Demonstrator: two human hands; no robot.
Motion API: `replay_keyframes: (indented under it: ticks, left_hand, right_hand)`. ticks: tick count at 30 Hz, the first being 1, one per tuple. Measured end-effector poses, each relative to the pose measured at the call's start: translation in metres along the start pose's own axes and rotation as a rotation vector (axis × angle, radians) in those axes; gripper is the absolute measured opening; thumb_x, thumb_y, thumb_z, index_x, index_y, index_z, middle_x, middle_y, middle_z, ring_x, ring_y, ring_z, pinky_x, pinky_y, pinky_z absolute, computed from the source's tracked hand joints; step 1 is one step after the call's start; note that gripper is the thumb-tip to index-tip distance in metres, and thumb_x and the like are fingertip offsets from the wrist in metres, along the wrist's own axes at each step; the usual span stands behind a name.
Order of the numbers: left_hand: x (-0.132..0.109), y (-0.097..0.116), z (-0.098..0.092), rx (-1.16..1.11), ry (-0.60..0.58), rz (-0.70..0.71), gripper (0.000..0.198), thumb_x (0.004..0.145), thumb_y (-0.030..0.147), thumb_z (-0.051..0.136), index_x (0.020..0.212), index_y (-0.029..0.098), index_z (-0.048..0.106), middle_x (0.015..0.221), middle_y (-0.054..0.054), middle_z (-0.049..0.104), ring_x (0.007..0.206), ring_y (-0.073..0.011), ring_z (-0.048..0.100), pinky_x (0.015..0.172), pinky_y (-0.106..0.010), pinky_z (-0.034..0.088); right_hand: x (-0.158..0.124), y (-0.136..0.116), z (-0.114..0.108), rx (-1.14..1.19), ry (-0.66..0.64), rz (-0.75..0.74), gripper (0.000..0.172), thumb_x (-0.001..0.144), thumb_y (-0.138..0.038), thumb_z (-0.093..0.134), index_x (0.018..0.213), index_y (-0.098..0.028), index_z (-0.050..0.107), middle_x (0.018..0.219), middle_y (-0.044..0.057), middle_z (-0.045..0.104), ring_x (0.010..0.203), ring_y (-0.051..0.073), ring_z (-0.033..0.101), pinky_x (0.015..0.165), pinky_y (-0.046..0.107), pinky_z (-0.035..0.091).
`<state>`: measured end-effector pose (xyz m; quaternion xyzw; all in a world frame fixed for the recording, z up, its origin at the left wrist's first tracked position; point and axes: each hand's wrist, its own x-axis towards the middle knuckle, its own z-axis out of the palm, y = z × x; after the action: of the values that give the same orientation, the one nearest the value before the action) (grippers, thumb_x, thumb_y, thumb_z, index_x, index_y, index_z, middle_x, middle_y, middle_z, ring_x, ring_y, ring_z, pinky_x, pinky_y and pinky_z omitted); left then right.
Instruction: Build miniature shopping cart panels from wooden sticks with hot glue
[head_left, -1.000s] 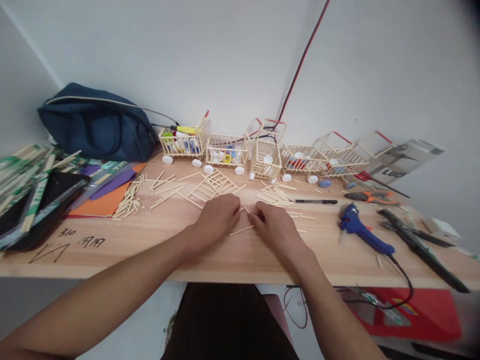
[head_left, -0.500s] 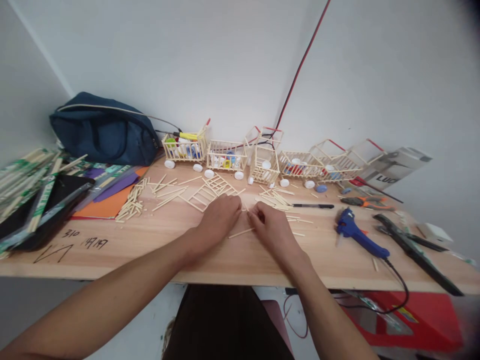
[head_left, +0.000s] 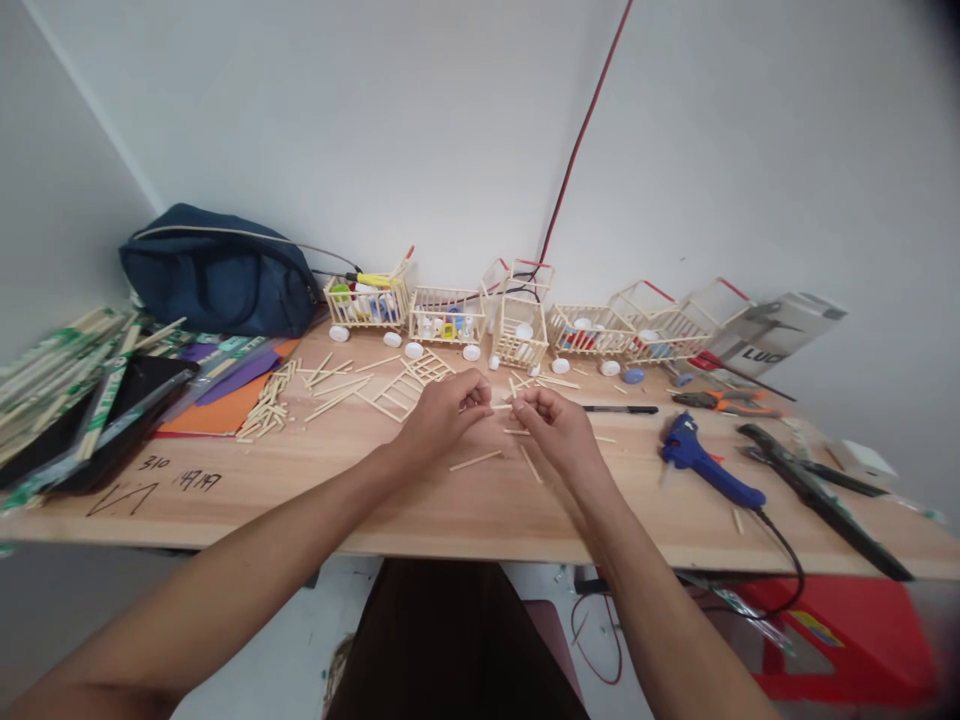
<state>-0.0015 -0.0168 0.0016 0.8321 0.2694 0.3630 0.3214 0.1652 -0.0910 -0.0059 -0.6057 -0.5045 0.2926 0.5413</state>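
A short wooden stick [head_left: 502, 406] bridges the gap between my hands just above the table. My left hand [head_left: 447, 412] pinches its left end between thumb and fingers. At the other end, my right hand [head_left: 553, 420] is closed in a pinch, with a stick tip poking up by its fingertips. Loose sticks lie below, one slanting stick [head_left: 475, 461] by my left hand and another stick [head_left: 530, 464] under my right. Beyond my left hand lies a ladder-like stick frame [head_left: 391, 396], partly covered by that hand.
Several small stick carts with wheels, such as one cart [head_left: 447, 316], line the wall. A stick pile [head_left: 264, 402] and blue bag [head_left: 221, 275] are left. To the right lie a black pen [head_left: 622, 409], a blue glue gun [head_left: 701, 462], pliers [head_left: 724, 402] and a black-handled tool [head_left: 821, 500].
Both hands have lifted slightly off the tabletop and turned, so the stick between them now shows. A slanting stick is now visible beneath my right hand. The view has shifted a little.
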Motion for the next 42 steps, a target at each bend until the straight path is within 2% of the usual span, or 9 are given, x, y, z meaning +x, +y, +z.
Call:
replay_keyframes:
  ticks: [7,10,13,16,20,25,33,37,42]
  left_hand:
    - [0.001,0.006,0.002,-0.022,0.045,-0.001,0.008,0.08,0.019,0.064,0.086,0.019,0.06,0.085,0.0,0.067,0.081,-0.0148,0.062,0.073,-0.026,0.046]
    - [0.001,0.007,0.0,-0.054,0.144,-0.042,0.024,0.083,0.027,0.062,0.106,0.02,0.059,0.095,-0.002,0.07,0.086,-0.0155,0.064,0.076,-0.027,0.047]
    - [0.001,0.007,-0.003,-0.012,0.185,-0.074,0.033,0.085,0.027,0.06,0.117,0.02,0.055,0.091,-0.001,0.07,0.079,-0.0142,0.063,0.072,-0.026,0.047]
    - [0.001,0.006,-0.004,0.025,0.172,-0.055,0.032,0.084,0.023,0.058,0.116,0.021,0.057,0.087,0.0,0.069,0.074,-0.0127,0.061,0.071,-0.025,0.046]
    - [0.0,0.005,-0.002,0.054,0.138,-0.034,0.03,0.084,0.019,0.057,0.114,0.02,0.058,0.085,0.001,0.069,0.074,-0.0121,0.061,0.073,-0.025,0.047]
    - [0.0,0.004,-0.002,0.072,0.14,-0.026,0.03,0.084,0.016,0.055,0.113,0.02,0.058,0.085,0.001,0.068,0.073,-0.0113,0.061,0.071,-0.023,0.046]
    - [0.0,0.002,-0.003,0.073,0.153,-0.02,0.029,0.084,0.018,0.055,0.113,0.021,0.06,0.084,0.0,0.068,0.072,-0.0118,0.06,0.069,-0.023,0.046]
    - [0.001,0.003,-0.005,0.085,0.21,-0.015,0.029,0.085,0.02,0.056,0.113,0.018,0.062,0.099,-0.004,0.069,0.079,-0.0129,0.061,0.072,-0.025,0.048]
    - [0.003,0.002,-0.007,0.129,0.251,0.083,0.034,0.086,0.023,0.06,0.119,0.017,0.063,0.124,-0.011,0.063,0.108,-0.0198,0.059,0.083,-0.03,0.048]
  right_hand:
    - [0.005,0.006,-0.01,-0.05,-0.025,-0.007,0.026,0.072,-0.045,0.063,0.072,-0.019,0.059,0.063,0.0,0.061,0.057,0.013,0.054,0.057,0.026,0.04]
    - [0.029,0.007,-0.026,-0.086,0.104,-0.066,0.026,0.072,-0.045,0.061,0.071,-0.019,0.058,0.061,-0.001,0.058,0.054,0.012,0.048,0.054,0.025,0.036]
    - [0.062,0.006,-0.042,-0.065,0.273,-0.114,0.028,0.07,-0.046,0.061,0.072,-0.019,0.057,0.063,-0.001,0.057,0.054,0.011,0.045,0.052,0.024,0.034]
    - [0.088,0.007,-0.049,-0.093,0.309,-0.157,0.025,0.068,-0.044,0.06,0.071,-0.019,0.058,0.062,-0.001,0.056,0.057,0.012,0.045,0.053,0.024,0.034]
    - [0.101,0.008,-0.046,-0.165,0.33,-0.183,0.023,0.067,-0.042,0.059,0.068,-0.018,0.059,0.06,-0.002,0.055,0.056,0.012,0.044,0.055,0.025,0.034]
    - [0.104,0.008,-0.044,-0.211,0.313,-0.202,0.023,0.066,-0.041,0.058,0.065,-0.018,0.06,0.057,-0.002,0.051,0.055,0.011,0.041,0.055,0.026,0.032]
    - [0.095,0.007,-0.044,-0.097,0.266,-0.156,0.027,0.065,-0.046,0.061,0.068,-0.019,0.059,0.059,-0.002,0.052,0.055,0.011,0.042,0.054,0.025,0.032]
    - [0.072,0.004,-0.039,-0.085,0.212,-0.155,0.028,0.07,-0.046,0.062,0.073,-0.019,0.06,0.061,-0.003,0.052,0.054,0.011,0.041,0.054,0.025,0.032]
    - [0.041,0.002,-0.016,-0.053,0.074,-0.18,0.024,0.075,-0.043,0.064,0.074,-0.019,0.06,0.067,-0.002,0.055,0.059,0.011,0.046,0.06,0.025,0.036]
